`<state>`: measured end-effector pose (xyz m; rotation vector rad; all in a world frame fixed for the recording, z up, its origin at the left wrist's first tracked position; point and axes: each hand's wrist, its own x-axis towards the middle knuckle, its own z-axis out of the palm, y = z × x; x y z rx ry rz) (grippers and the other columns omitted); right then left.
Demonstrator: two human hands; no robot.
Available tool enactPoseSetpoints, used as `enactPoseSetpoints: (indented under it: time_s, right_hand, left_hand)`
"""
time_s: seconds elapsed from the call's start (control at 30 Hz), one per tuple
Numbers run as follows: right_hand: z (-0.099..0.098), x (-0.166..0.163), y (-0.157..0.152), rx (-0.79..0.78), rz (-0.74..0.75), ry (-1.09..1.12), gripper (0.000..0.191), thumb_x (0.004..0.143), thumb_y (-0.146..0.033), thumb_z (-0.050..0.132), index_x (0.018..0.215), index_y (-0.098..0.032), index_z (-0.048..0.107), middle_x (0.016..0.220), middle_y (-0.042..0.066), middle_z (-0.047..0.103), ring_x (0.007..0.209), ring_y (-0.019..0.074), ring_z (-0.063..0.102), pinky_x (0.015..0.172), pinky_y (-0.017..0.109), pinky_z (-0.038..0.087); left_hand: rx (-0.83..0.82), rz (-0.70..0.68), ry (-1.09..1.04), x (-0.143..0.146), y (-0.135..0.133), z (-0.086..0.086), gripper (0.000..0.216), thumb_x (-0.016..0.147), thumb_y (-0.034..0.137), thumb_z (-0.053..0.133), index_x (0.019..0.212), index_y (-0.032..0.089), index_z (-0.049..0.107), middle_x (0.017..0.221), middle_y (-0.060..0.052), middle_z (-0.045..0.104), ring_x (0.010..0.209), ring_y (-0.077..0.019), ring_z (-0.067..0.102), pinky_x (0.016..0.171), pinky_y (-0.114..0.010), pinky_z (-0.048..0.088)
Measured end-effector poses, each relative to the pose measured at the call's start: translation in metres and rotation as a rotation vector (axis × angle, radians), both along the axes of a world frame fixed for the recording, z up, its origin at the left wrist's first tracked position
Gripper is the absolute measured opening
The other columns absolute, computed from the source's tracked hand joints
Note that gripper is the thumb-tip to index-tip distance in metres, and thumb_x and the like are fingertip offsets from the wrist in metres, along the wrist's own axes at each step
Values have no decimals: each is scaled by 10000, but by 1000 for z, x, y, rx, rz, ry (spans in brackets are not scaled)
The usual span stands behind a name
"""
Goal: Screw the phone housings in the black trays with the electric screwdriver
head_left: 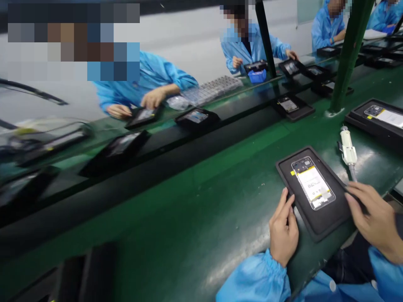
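A black tray (330, 224) lies at an angle on the green bench close in front of me. In its recess rests an opened phone (312, 181), showing a white battery, yellow strips and a dark board at the far end. A small yellow tab sticks out at the phone's left side. My left hand (284, 230) holds the tray's left edge with its fingers along the side. At the right edge, my right hand (373, 216) grips the tray between thumb and fingers. Just beyond my right hand lies a white handheld tool (348, 147) with a grey cable.
Another black tray with a phone (387, 117) sits at the far right, near a green post (349, 63). Along the dark conveyor strip (176, 147) stand several trays, one holding a phone (287, 104). Co-workers in blue sleeves (170, 69) handle trays opposite. Blurred black objects (91, 272) lie lower left.
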<state>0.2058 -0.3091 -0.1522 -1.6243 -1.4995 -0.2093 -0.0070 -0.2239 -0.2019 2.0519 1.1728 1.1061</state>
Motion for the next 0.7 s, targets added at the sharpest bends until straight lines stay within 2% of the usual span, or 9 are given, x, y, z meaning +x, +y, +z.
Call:
enactPoseSetpoints:
  time_s: [0.07, 0.1, 0.17, 0.23, 0.3, 0.43, 0.53, 0.63, 0.7]
  right_hand:
    - [3, 0, 28, -34, 93, 112, 212, 952, -218, 486, 1026, -141, 669, 1112, 104, 659, 1038, 220, 629, 926, 363, 508]
    - [3, 2, 39, -50, 92, 220, 235, 954, -232, 476, 1058, -140, 665, 1110, 105, 663, 1031, 220, 637, 910, 366, 524]
    - [4, 8, 54, -81, 28, 423, 269, 949, -277, 484, 1106, -137, 653, 1050, 102, 686, 924, 210, 674, 830, 358, 563]
    - [1, 8, 60, -134, -17, 492, 314, 947, -322, 483, 1132, -124, 642, 999, 107, 698, 849, 210, 686, 788, 361, 576]
    - [-4, -2, 63, -218, 11, 348, 382, 948, -374, 469, 1148, -96, 636, 1062, 145, 677, 950, 245, 667, 864, 399, 555]
    - [-17, -39, 67, -468, -3, -219, 592, 914, -482, 518, 1226, 18, 574, 1309, 277, 496, 1222, 388, 475, 994, 523, 443]
    - [-20, -59, 67, -621, -65, -445, 566, 913, -394, 537, 1253, 59, 534, 1341, 317, 437, 1257, 411, 418, 990, 520, 433]
    - [-17, -60, 65, -611, -59, -515, 400, 926, -230, 432, 1162, 59, 576, 1251, 321, 507, 1244, 393, 443, 977, 487, 449]
    - [-13, -53, 65, -495, -29, -495, 376, 929, -157, 334, 1103, 44, 601, 1145, 296, 578, 1149, 363, 535, 910, 452, 496]
  left_hand:
    - [1, -16, -8, 2, 0, 0, 381, 887, 88, 421, 1194, 147, 639, 1366, -130, 548, 1239, -199, 542, 1036, -317, 475]
    - [-2, -24, -11, 3, 1, 1, 389, 885, 82, 417, 1200, 148, 636, 1372, -127, 543, 1249, -198, 533, 1049, -321, 463]
    - [-13, -36, -10, 4, 2, 1, 386, 891, 91, 419, 1207, 149, 633, 1380, -123, 537, 1268, -205, 514, 1073, -341, 441]
    - [-20, -39, -2, 6, 3, 2, 370, 906, 125, 430, 1222, 145, 623, 1386, -129, 529, 1282, -219, 498, 1093, -374, 419]
    - [-24, -32, 15, 7, 3, 2, 366, 919, 174, 451, 1252, 140, 599, 1396, -142, 515, 1298, -237, 478, 1107, -412, 398]
    - [-23, -23, 53, 8, 1, 1, 405, 927, 262, 481, 1294, 107, 552, 1411, -188, 484, 1322, -262, 447, 1108, -455, 383]
    - [-14, -40, 85, 10, -1, -2, 487, 905, 321, 531, 1333, 90, 499, 1429, -217, 455, 1351, -276, 406, 1112, -489, 370]
    - [-4, -55, 127, 11, -2, -6, 583, 871, 331, 573, 1379, 84, 428, 1456, -227, 420, 1389, -280, 342, 1124, -514, 347]
    - [-13, -52, 158, 13, -2, -7, 592, 871, 300, 549, 1398, 80, 393, 1471, -225, 402, 1400, -272, 325, 1128, -511, 345]
